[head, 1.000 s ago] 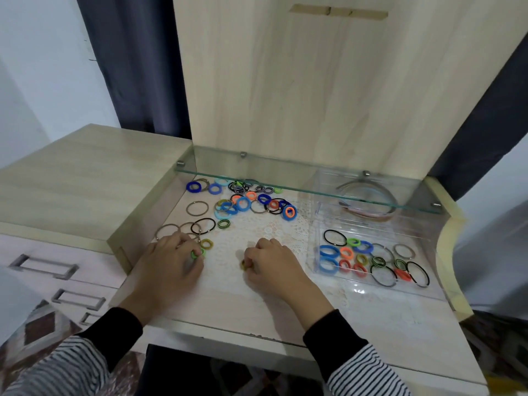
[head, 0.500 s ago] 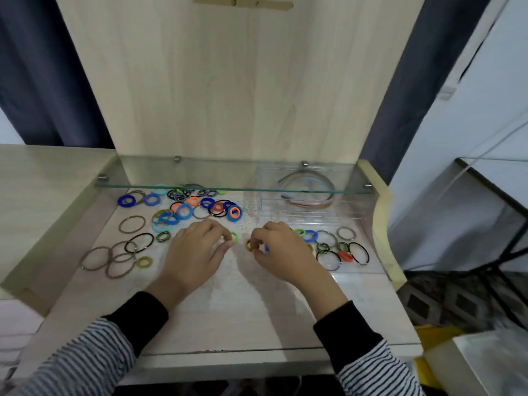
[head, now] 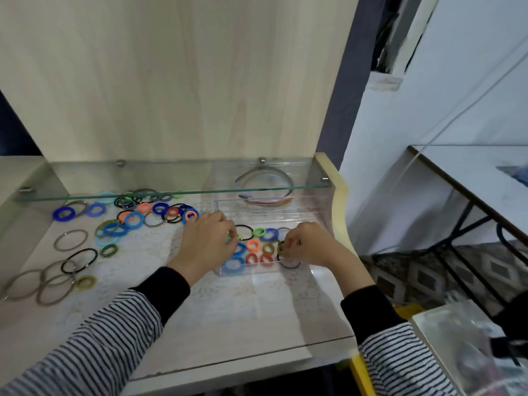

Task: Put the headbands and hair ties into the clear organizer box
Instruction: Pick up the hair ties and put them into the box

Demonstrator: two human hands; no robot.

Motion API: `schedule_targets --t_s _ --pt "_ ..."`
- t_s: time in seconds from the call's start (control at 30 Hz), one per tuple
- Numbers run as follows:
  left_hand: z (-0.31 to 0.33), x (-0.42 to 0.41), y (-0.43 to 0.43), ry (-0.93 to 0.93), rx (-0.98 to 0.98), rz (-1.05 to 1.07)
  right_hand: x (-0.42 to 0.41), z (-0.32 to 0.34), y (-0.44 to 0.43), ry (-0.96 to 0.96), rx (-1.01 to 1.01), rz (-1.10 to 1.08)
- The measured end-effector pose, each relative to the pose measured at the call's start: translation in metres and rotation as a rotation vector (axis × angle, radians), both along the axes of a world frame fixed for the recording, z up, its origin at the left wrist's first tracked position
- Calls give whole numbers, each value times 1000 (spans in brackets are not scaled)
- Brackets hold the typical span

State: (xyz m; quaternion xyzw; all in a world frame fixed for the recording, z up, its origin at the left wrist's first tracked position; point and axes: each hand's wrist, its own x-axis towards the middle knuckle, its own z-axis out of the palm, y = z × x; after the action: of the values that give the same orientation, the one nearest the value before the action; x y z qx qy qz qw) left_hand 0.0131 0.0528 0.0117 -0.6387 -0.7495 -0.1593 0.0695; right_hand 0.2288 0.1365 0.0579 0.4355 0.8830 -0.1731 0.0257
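At the far left of the pale desk [head: 228, 324] lie loose hair ties: three large grey rings [head: 24, 282] overlapping one another, a thin black tie [head: 79, 260] just above them and a small olive one [head: 85, 282] beside them. Farther back, partly under the glass shelf [head: 85, 194], a heap of blue, orange, green and black hair ties [head: 148, 214] spreads toward the middle of the desk.

The left hand [head: 205, 244] reaches in over the left edge of the clear organizer box [head: 271, 215]. Its fingers are curled close and its fingertips pinch a small green hair tie [head: 233, 238] just above the box's front compartment.

That front compartment holds sorted ties [head: 253, 244] in blue, orange, red, green and black, lying flat and touching one another. The rear compartment, behind a divider and under the glass shelf, holds the headbands [head: 268, 200], grey and pinkish arcs nested together.

The right hand [head: 308, 244] hovers over the right end of the front compartment, fingers bent in tight and pinching an olive hair tie [head: 281, 247] by its rim. Both sleeves are black-cuffed with stripes
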Motion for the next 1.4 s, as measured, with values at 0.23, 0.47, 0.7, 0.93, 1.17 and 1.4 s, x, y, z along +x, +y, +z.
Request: schedule_targets --t_s 0.23,0.47,0.7,0.93,1.17,1.4 --pt "-2 -4 -8 -92 118 -39 -1 0 6 151 -36 -79" --pt "-15 -31 -42 -143 216 45 -44 -6 -14 270 94 -8" --pt "-37 -85 -88 -42 123 255 -113 -20 -59 378 367 20" --pt "-41 -120 -143 55 212 382 -179 -38 -96 388 365 221" --pt "-32 -140 -184 -21 104 434 -218 -54 -116 304 254 336" --pt "-26 -149 -206 -61 130 277 -245 -60 -126 344 311 364"
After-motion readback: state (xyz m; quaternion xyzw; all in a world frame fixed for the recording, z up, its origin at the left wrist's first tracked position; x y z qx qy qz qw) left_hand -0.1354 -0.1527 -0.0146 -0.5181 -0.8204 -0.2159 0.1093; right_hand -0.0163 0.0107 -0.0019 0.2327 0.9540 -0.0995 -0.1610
